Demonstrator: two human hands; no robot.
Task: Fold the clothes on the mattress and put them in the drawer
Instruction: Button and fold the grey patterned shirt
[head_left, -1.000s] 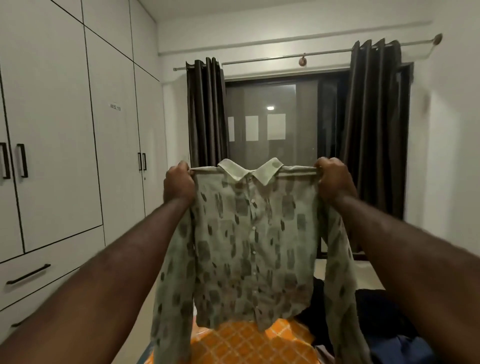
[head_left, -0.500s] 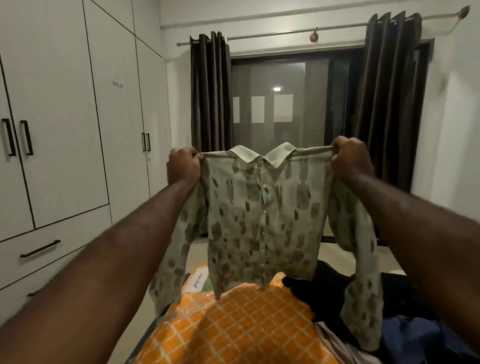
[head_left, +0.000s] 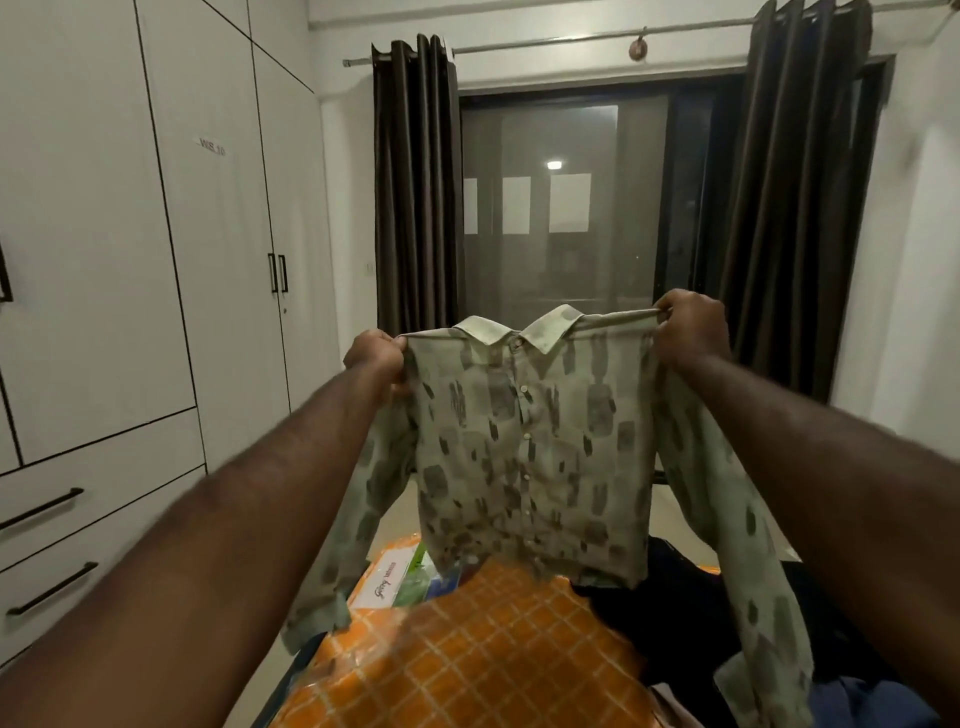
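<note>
Shirt (head_left: 524, 447) between both raised hands

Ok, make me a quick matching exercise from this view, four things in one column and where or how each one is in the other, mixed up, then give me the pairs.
Column one:
1. patterned shirt
2. orange checked cover
3. dark curtains
4. wardrobe drawers

Column two:
A. hanging either side of the window
B. shut, low on the left
C. held up by its shoulders in the left hand and right hand
D. lying on the mattress below the shirt

Pairs: 1-C, 2-D, 3-A, 4-B
</note>
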